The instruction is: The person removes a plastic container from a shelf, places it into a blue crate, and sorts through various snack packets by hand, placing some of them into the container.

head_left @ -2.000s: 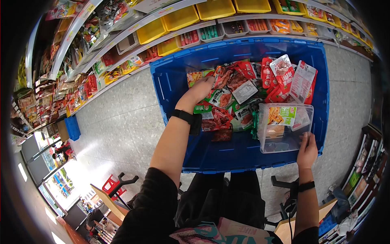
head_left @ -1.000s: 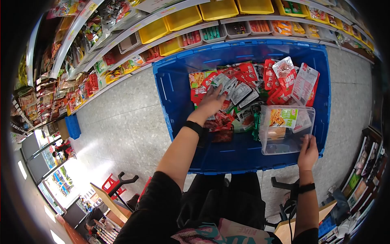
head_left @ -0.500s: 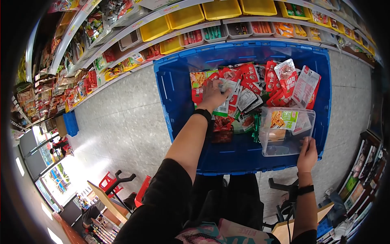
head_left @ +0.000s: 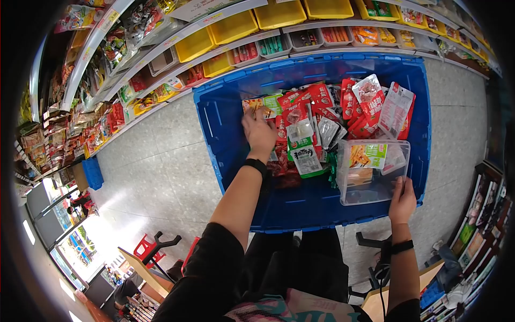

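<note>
My right hand (head_left: 402, 203) grips the lower right corner of a clear plastic box (head_left: 370, 196). Inside that box lie a green-and-orange snack packet (head_left: 367, 156) and a silver-backed one. Over at the left of the blue crate (head_left: 206, 129), my left hand (head_left: 259, 133) is spread on the heap, its fingers at another green-and-orange packet (head_left: 272, 102); they are slightly blurred. Beside it lies a green-and-white packet (head_left: 306, 156). Red packets (head_left: 294, 112) fill the middle, and more red and silver-backed pouches (head_left: 395, 110) are piled at the right.
Shelves with yellow bins (head_left: 234, 28) and bagged snacks (head_left: 115, 115) curve along the far side and left. A small blue bin (head_left: 93, 173) stands on the grey floor (head_left: 161, 161). A red stool (head_left: 148, 250) is at lower left; another rack (head_left: 472, 225) is at right.
My left hand has let go of the green-and-white packet, which now lies on the heap, and has moved left to the green-and-orange packet. My right hand still holds the clear box.
</note>
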